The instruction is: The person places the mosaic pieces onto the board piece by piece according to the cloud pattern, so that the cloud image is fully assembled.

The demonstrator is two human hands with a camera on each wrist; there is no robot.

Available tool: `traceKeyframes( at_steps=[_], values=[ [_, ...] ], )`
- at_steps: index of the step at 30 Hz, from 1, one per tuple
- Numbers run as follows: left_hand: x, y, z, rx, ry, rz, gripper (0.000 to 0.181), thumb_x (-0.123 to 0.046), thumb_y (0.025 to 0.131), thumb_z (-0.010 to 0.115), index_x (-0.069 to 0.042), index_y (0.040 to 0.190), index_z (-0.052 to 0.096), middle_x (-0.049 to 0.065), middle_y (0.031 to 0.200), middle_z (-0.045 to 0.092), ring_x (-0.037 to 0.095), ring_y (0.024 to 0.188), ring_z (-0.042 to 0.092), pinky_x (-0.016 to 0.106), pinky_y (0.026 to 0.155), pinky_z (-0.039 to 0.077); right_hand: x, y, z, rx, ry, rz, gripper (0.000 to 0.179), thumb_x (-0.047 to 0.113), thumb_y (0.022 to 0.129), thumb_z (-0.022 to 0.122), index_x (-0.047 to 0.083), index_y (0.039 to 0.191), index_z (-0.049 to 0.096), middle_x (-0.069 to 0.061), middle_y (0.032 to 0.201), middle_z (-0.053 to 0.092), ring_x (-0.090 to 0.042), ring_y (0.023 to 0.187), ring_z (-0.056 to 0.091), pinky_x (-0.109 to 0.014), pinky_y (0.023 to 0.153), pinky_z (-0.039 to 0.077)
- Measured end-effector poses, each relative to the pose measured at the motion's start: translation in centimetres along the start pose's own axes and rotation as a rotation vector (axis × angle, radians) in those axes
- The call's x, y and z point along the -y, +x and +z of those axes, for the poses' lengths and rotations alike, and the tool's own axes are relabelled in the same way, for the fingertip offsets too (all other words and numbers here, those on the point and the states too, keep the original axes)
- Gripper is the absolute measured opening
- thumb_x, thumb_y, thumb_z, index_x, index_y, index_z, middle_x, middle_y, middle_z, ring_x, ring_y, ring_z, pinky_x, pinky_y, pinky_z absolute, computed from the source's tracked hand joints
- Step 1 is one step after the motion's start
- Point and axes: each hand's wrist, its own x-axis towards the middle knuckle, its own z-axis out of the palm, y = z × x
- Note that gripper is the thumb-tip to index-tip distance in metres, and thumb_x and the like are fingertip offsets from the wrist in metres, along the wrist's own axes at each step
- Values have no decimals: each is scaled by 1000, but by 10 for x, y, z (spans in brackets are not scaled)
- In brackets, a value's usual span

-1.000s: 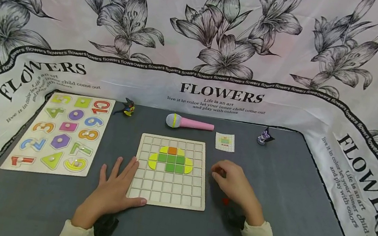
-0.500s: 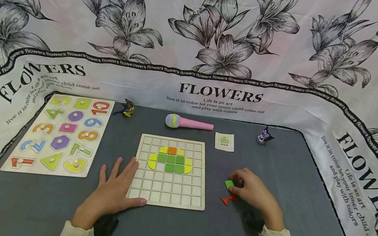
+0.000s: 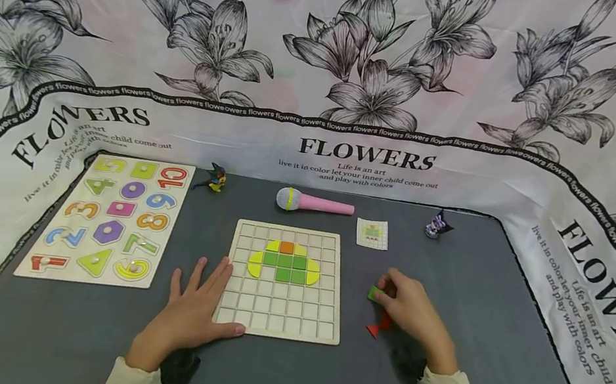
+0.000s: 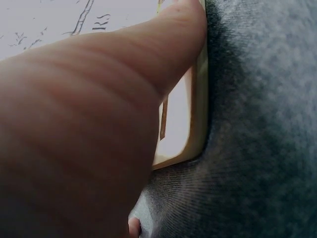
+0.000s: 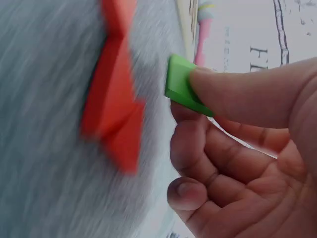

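A wooden grid board (image 3: 278,326) lies mid-table in the head view. On it, green square tiles (image 3: 292,268), yellow rounded tiles (image 3: 254,263) and one orange tile (image 3: 287,248) form a figure. My left hand (image 3: 191,314) rests with spread fingers against the board's left edge, the thumb on its lower left corner. Right of the board, my right hand (image 3: 412,310) pinches a green square tile (image 5: 181,84) between thumb and fingers. Red triangle tiles (image 5: 110,89) lie on the cloth beneath that hand, partly covered by it in the head view.
To the left lies a number-and-shape puzzle board (image 3: 87,272). Behind the grid board are a toy microphone (image 3: 315,203), a small pattern card (image 3: 373,234), and two little figurines, one yellow-black (image 3: 217,178), one purple (image 3: 437,224). A flowered sheet (image 3: 276,88) borders the grey tablecloth (image 3: 280,380).
My right hand has moved from beside the board's right edge, right and slightly nearer me, to the loose tiles. It now holds a green tile. My left hand keeps its place on the board.
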Motion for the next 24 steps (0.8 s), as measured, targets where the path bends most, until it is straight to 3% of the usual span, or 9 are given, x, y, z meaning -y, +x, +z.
traceKeyframes(
  at_steps=[6, 18, 24],
  values=[
    [2, -1, 0, 9, 0, -11, 121, -66, 86, 81, -3, 171, 22, 15, 178, 14, 51, 161, -3, 77, 116, -12, 26, 16, 15, -22, 36, -70, 16, 5, 97, 78, 9, 94, 64, 4, 79, 59, -13, 69, 53, -32, 63, 46],
    [-1, -1, -3, -5, -16, 4, 119, -64, 87, 82, -2, 170, 24, 16, 178, 16, 52, 160, -1, 78, 116, -12, 75, 54, 61, 63, 142, -271, 12, 1, 100, 74, 9, 97, 65, 4, 86, 64, -10, 75, 56, -31, 66, 49],
    [0, -1, -2, -6, -6, 14, 119, -66, 87, 80, -2, 170, 23, 16, 178, 16, 51, 161, -1, 79, 116, -11, 93, 65, 78, 108, 135, -290, 13, 3, 99, 74, 10, 95, 65, 6, 82, 59, -11, 74, 53, -30, 68, 47]
  ],
)
